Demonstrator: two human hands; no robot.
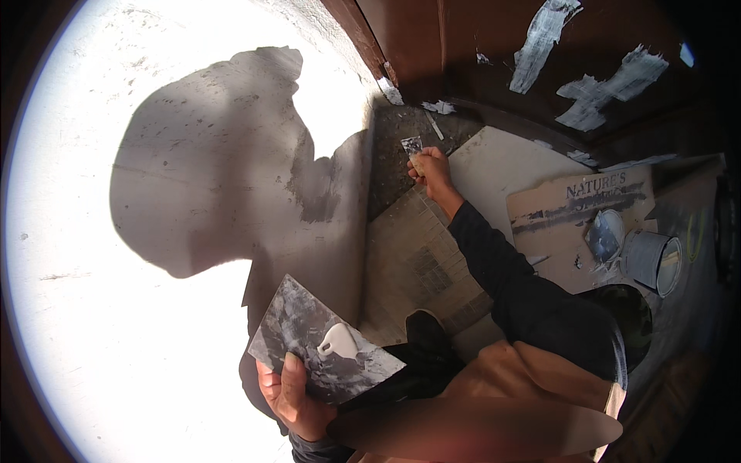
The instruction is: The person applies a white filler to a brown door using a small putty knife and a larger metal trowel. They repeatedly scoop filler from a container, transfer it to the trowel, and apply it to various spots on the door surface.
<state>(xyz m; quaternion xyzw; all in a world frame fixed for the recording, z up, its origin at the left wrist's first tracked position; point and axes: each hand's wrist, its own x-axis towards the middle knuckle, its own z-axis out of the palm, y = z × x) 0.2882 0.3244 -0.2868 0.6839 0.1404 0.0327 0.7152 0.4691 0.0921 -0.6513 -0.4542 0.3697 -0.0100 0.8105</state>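
Note:
My left hand [297,397] grips the near left edge of a square dark board [289,328], thumb on top. White smears cover the board, and a thick white dollop of paste [338,342] lies toward its right side. My right arm reaches far forward in a dark sleeve. At its end my right hand [432,171] is closed around a small putty knife [411,144], whose blade is flecked with white. The knife is over the dark, rough strip of floor [390,162] between the white wall and the door; I cannot tell whether its blade touches anything.
A sunlit white wall [231,193] carrying my shadow stands at the left. Ahead is a brown door [478,62] with white patches. To the right, an open paint can [648,262] and its smeared lid [606,235] rest by flattened cardboard [540,208]. My dark shoe [424,328] is below.

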